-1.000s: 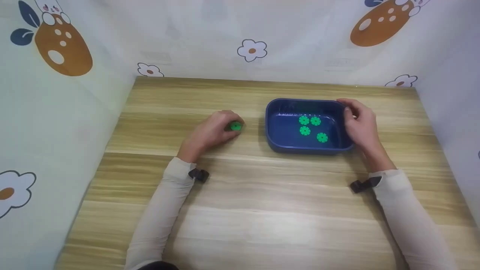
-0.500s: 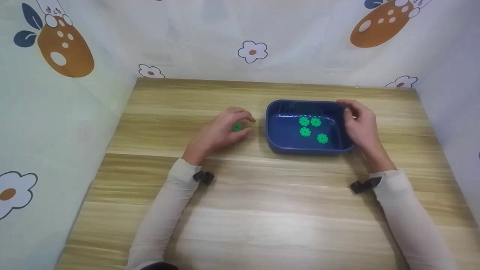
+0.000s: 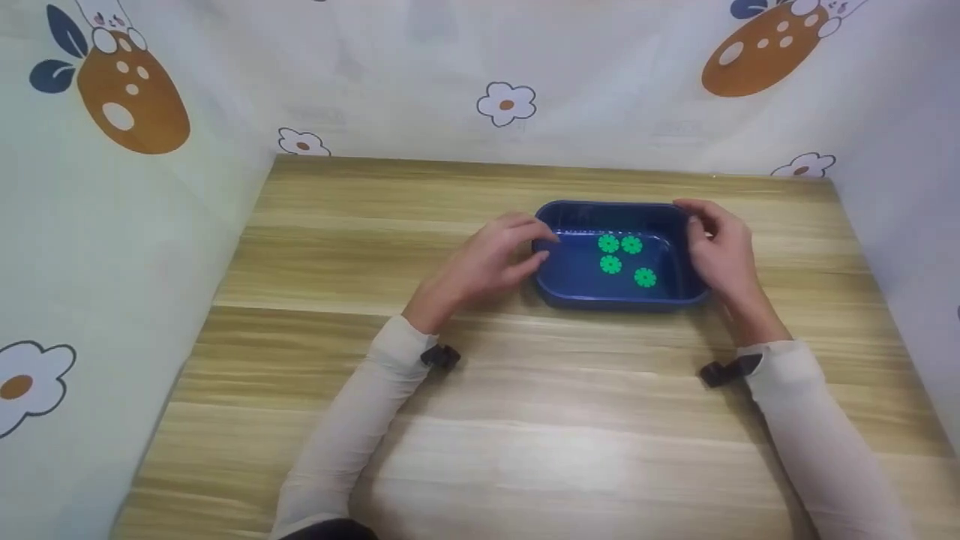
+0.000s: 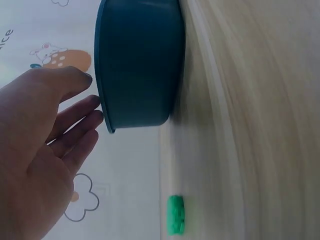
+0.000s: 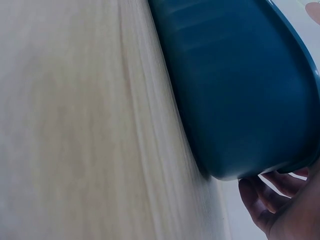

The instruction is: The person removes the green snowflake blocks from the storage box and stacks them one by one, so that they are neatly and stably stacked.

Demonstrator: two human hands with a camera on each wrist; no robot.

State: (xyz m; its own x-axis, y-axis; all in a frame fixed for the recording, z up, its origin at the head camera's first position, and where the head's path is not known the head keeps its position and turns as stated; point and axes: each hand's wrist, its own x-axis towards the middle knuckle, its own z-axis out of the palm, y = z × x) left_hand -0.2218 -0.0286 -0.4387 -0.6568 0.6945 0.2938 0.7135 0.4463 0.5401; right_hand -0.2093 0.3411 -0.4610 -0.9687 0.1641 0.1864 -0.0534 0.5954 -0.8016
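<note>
L hand [image 3: 487, 259], thumb & fingers spread w/ nothing held, is at the L short end of the blue box [image 3: 615, 303]; rim contact can't be confirmed. Box long axis runs L-R btwn hands; R hand [image 3: 724, 251] grips the R short end, thumb inside the wall. Four green discs [image 3: 610, 264] lie inside, ctr to R; one green piece [image 4: 176, 215] lies on the tabletop [image 3: 525, 420], L of box, apart from it.
</note>
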